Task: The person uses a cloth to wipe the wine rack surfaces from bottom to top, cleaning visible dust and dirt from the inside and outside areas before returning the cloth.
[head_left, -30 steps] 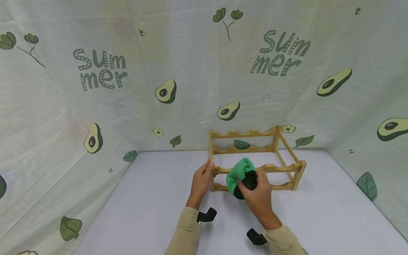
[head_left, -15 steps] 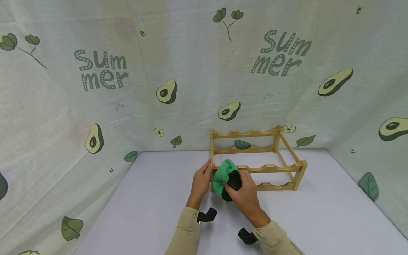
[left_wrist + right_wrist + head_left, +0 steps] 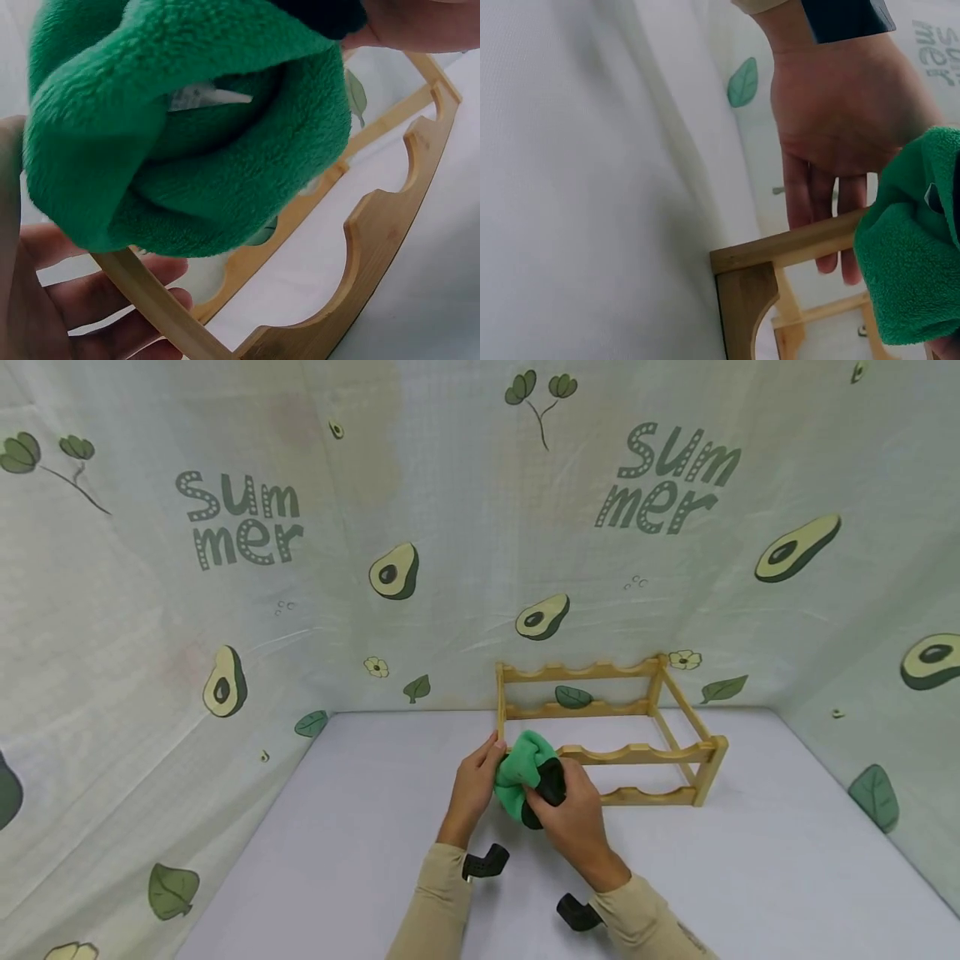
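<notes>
Rack (image 3: 637,754) partly behind green plush item (image 3: 523,766), printed backdrop (image 3: 450,635) beyond.

The person wears a beige top with long sleeves. The left sleeve (image 3: 431,902) is plain and fairly close-fitting, with soft creases across the forearm and its edge at the wrist. The right sleeve (image 3: 648,918) is the same beige, more wrinkled, and carries a small dark mark, too small to read, along its outer side. Each wrist bears a black device: the left device (image 3: 486,862) is stubby and bent at an angle like a pipe elbow, with a small pale bit beneath it, and the right device (image 3: 579,912) is matching in colour and shape. The left hand (image 3: 471,785) and right hand (image 3: 573,814) are bare.
</notes>
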`<state>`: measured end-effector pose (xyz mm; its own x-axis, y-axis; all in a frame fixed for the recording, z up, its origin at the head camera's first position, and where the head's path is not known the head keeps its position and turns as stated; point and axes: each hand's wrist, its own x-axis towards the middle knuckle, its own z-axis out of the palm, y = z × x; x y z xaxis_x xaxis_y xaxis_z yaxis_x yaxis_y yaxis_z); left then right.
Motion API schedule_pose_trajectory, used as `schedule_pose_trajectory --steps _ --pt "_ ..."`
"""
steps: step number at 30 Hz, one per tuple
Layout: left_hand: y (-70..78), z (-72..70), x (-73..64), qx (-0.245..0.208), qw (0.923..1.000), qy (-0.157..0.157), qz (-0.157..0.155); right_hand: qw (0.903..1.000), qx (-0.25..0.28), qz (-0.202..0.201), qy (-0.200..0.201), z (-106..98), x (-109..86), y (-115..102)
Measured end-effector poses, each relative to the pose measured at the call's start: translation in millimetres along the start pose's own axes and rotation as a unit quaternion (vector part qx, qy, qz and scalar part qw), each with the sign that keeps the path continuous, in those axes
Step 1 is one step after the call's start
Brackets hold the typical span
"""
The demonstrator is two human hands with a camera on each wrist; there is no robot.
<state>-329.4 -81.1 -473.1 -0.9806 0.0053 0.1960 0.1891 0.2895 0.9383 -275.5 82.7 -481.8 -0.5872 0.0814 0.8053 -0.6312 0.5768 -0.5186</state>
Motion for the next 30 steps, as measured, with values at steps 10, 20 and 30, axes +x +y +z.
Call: schedule_pose_trajectory --steps 10,20,30 --pt "1.2 1.9 -0.6 -0.020 0.9997 -0.016 -0.006 0.9991 -0.024 -0.013 0.031 -16.8 -0.9 8.2" --pt "0.9 2.5 -0.7 -0.007 0.9997 -0.020 -0.008 0.9975 -0.039 -0.051 0.030 -37.5 0.6 21.3" --pt "-3.0 2.1 1.4 -0.019 0.9996 -0.018 -0.007 0.9922 -0.028 -0.110 0.053 -54.9 6.1 35.9"
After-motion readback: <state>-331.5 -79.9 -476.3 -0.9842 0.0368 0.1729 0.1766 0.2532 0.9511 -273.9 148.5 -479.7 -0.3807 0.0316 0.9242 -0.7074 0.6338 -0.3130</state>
